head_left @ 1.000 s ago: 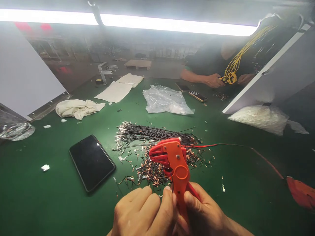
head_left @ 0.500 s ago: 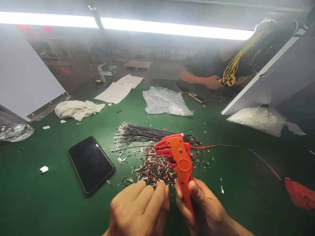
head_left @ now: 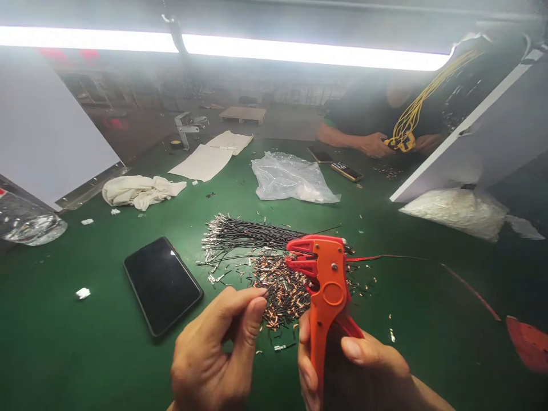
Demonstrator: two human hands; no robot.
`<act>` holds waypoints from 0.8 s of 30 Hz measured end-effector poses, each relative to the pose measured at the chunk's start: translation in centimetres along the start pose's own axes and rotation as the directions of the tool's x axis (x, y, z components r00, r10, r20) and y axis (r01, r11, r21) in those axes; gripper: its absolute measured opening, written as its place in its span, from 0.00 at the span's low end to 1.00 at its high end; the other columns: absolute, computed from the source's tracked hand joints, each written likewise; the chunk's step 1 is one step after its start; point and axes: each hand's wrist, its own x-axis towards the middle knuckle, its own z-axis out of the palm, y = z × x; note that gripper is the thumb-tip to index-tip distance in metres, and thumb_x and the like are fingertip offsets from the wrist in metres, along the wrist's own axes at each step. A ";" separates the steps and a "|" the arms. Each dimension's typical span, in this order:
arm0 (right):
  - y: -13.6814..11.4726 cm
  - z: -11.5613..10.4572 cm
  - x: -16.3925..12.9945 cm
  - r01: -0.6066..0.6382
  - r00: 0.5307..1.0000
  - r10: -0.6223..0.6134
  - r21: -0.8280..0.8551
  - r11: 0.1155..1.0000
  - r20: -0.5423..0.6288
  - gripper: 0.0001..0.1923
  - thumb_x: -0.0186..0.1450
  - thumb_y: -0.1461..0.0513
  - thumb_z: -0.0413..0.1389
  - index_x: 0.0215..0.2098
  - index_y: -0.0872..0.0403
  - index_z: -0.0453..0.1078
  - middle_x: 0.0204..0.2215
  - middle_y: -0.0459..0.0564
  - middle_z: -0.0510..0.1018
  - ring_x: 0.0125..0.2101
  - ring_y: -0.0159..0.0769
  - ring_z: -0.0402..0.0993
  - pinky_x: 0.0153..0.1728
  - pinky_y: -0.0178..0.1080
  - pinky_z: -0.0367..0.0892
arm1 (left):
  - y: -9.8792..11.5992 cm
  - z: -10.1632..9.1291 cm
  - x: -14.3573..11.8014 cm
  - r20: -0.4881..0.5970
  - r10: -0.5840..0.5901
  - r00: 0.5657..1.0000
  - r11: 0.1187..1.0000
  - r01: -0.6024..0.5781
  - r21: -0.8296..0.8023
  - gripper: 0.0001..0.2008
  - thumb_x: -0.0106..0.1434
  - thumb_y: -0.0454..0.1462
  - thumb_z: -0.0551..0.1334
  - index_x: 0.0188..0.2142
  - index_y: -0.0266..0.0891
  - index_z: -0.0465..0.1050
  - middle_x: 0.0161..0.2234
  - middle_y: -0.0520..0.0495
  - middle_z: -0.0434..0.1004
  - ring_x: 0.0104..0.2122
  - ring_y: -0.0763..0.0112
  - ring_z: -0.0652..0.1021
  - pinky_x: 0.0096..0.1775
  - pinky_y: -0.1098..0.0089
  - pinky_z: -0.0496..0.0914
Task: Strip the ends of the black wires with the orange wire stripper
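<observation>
My right hand (head_left: 363,371) grips the handles of an orange wire stripper (head_left: 323,279), held upright with its jaws pointing left over the green table (head_left: 85,342). My left hand (head_left: 214,357) is beside it, thumb and forefinger pinched on a small thin dark piece of wire at the fingertips (head_left: 262,294). Just beyond both hands lies a heap of copper-coloured wire offcuts (head_left: 280,288). Behind that heap is a bundle of black wires (head_left: 248,234) with metal terminals at its left end.
A black phone (head_left: 162,283) lies left of my hands. A red wire (head_left: 428,264) runs right toward a red object (head_left: 528,342). Farther back are a clear plastic bag (head_left: 291,180), a white cloth (head_left: 141,190) and papers (head_left: 212,157). Another person's hands (head_left: 377,144) hold yellow wires across the table.
My hands have drawn apart: the left moved left and down with its pinched bit, the stripper shifted right and its jaws now stand slightly apart.
</observation>
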 end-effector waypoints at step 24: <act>0.4 -1.1 -0.5 -0.012 0.999 0.015 -0.098 0.995 0.033 0.20 0.57 0.58 0.66 0.44 0.62 0.74 0.28 0.48 0.70 0.27 0.28 0.65 0.32 0.31 0.60 | -1.1 -1.2 1.4 0.341 -0.292 0.894 0.835 0.412 -0.365 0.13 0.67 0.41 0.60 0.28 0.39 0.76 0.18 0.53 0.67 0.18 0.80 0.63 0.18 0.79 0.59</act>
